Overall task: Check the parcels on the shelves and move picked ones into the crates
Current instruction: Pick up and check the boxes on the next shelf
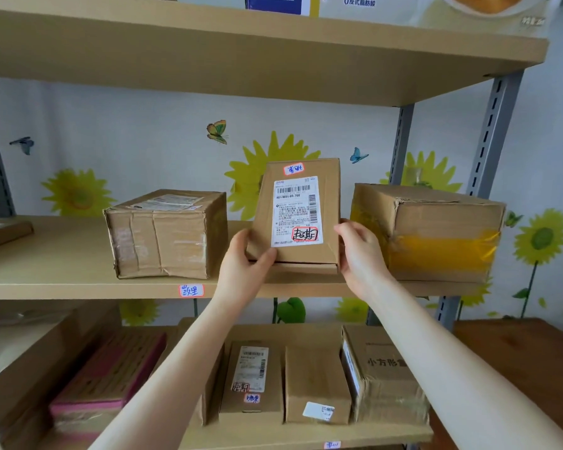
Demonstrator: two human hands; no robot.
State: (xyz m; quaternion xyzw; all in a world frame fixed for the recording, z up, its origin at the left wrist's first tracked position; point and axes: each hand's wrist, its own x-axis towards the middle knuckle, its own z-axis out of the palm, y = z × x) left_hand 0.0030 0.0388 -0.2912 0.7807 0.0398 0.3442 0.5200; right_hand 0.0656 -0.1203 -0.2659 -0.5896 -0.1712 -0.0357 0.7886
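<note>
A small flat cardboard parcel (298, 251) stands tilted up on the middle shelf (62, 280), its white shipping label with a red-framed handwritten sticker facing me. My left hand (241, 264) grips its lower left corner, thumb on the front. At its right edge my right hand (359, 254) holds the side with curled fingers. A taped brown box (163, 235) sits to the left, and a larger box with yellow tape (436, 235) to the right.
The lower shelf (306, 433) carries several more parcels, among them a labelled flat one (251, 381) and a pink-edged box (108, 378). A top shelf (241, 53) overhangs. Grey metal uprights (491, 134) stand at right, next to a wooden surface (517, 352).
</note>
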